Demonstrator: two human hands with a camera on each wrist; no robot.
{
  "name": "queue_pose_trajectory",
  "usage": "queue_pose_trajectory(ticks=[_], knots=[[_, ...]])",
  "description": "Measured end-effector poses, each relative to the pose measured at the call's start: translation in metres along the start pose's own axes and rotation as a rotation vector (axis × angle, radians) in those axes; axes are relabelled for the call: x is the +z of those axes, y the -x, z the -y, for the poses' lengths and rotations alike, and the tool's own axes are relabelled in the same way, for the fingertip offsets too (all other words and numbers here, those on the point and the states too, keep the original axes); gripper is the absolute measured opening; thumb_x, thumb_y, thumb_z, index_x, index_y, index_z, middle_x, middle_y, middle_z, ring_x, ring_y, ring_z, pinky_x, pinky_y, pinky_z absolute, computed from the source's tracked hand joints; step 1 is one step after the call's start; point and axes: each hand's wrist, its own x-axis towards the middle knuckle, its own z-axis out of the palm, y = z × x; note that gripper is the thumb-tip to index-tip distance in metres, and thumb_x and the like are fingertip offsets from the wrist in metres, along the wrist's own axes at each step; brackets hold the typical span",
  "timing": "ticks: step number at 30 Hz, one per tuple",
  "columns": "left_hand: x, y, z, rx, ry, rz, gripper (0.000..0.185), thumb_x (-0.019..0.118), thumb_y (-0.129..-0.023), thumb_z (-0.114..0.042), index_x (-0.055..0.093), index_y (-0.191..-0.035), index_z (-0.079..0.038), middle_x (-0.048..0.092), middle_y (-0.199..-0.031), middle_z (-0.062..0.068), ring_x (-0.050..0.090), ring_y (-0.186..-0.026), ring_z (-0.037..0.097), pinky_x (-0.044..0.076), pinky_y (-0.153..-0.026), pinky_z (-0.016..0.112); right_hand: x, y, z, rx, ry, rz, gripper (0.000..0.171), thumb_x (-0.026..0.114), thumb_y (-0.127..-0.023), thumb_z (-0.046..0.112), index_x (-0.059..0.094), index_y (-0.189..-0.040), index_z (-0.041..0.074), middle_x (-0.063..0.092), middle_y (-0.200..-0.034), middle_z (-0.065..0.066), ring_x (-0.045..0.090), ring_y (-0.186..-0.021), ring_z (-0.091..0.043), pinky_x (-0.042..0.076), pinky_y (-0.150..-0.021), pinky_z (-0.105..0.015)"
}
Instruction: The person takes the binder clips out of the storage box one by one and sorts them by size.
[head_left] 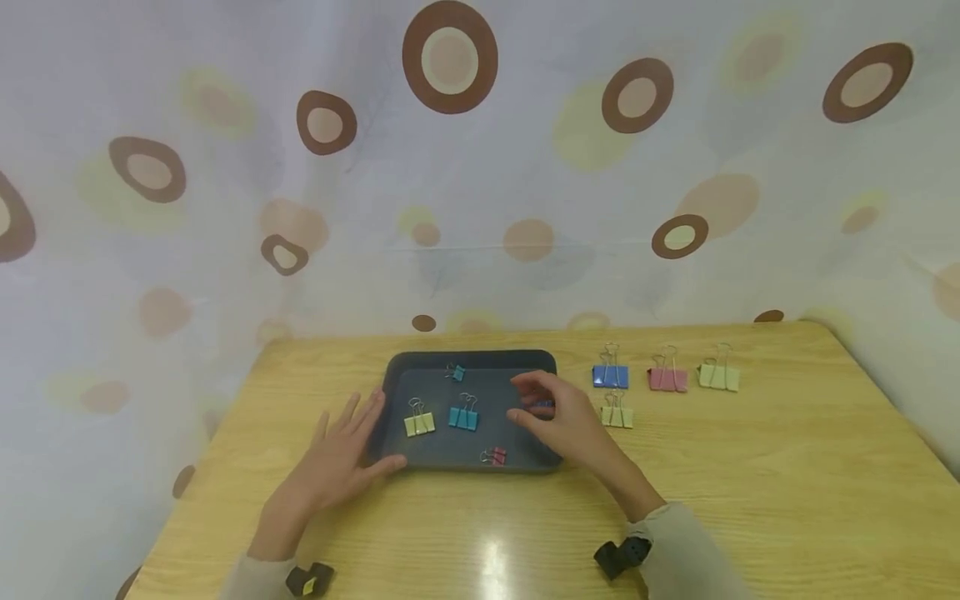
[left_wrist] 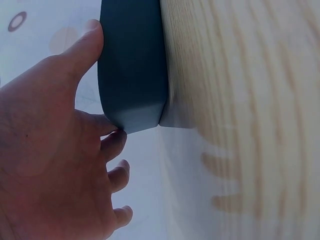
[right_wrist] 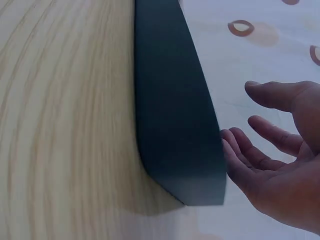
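Left hand (head_left: 341, 462) steadying tray (head_left: 397, 375) at left rim, fingers flat. Right hand (head_left: 558, 412) loosely curled over blue clip (head_left: 543, 406) near right rim (contact unclear); next needs firm pinch.

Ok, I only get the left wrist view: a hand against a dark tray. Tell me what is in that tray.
Observer: Five: a yellow clip, teal clip, small teal clip, small red clip, and a blue clip partly hidden by the right hand.
Operator: Report that hand.
Observer: It hovers over the right side of the tray, fingers loose, holding nothing.
Operator: List what lies off the tray.
Observer: Four on the table to its right: big blue clip, pink clip, green clip, pale clip.
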Motion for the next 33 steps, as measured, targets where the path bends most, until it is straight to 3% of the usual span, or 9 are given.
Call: queue_pose_trajectory(ticks=[8, 17, 23, 28, 33], knots=[[-0.001, -0.001, -0.004, -0.014, -0.006, 0.016, 0.096, 0.061, -0.096, -0.061, 0.025, -0.162, -0.001, 0.024, -0.167, 0.013, 0.018, -0.153, 0.045, 0.008, -0.117, 0.074, 0.028, -0.017, 0.003, 0.024, 0.031, 0.003, 0.049, 0.080, -0.090, 0.009, 0.062, -0.134, 0.003, 0.064, -0.123, -0.020, 0.064, -0.110, -0.036, 0.057, -0.094, -0.049], [-0.001, 0.000, -0.003, -0.001, -0.004, 0.000, 0.095, 0.061, -0.097, -0.059, 0.025, -0.162, -0.001, 0.026, -0.167, 0.015, 0.019, -0.152, 0.046, 0.009, -0.116, 0.075, 0.060, -0.032, -0.003, 0.102, 0.091, -0.024, 0.049, 0.086, -0.084, 0.011, 0.065, -0.128, 0.004, 0.066, -0.120, -0.014, 0.063, -0.109, -0.030, 0.056, -0.093, -0.045], [-0.001, 0.001, -0.003, -0.002, 0.004, 0.000, 0.097, 0.063, -0.095, -0.062, 0.027, -0.161, -0.001, 0.027, -0.166, 0.015, 0.020, -0.152, 0.046, 0.010, -0.115, 0.076, 0.068, -0.035, -0.004, 0.135, 0.148, 0.007, 0.045, 0.087, -0.082, 0.011, 0.068, -0.123, 0.006, 0.066, -0.116, -0.010, 0.063, -0.106, -0.028, 0.054, -0.093, -0.045], [0.002, 0.000, 0.004, 0.004, -0.013, 0.013, 0.098, 0.059, -0.095, -0.065, 0.023, -0.163, -0.004, 0.026, -0.168, 0.015, 0.018, -0.153, 0.046, 0.010, -0.115, 0.076, 0.072, -0.039, -0.002, 0.132, 0.201, 0.061, 0.044, 0.088, -0.082, 0.015, 0.070, -0.122, 0.007, 0.065, -0.110, -0.008, 0.061, -0.102, -0.027, 0.054, -0.091, -0.045], [0.003, 0.000, 0.004, 0.013, 0.005, -0.003, 0.098, 0.059, -0.095, -0.065, 0.024, -0.163, -0.003, 0.027, -0.167, 0.016, 0.019, -0.152, 0.047, 0.009, -0.115, 0.076, 0.077, -0.043, -0.004, 0.099, 0.268, 0.060, 0.041, 0.089, -0.081, 0.014, 0.073, -0.118, 0.006, 0.064, -0.103, -0.006, 0.058, -0.093, -0.022, 0.052, -0.085, -0.042]])
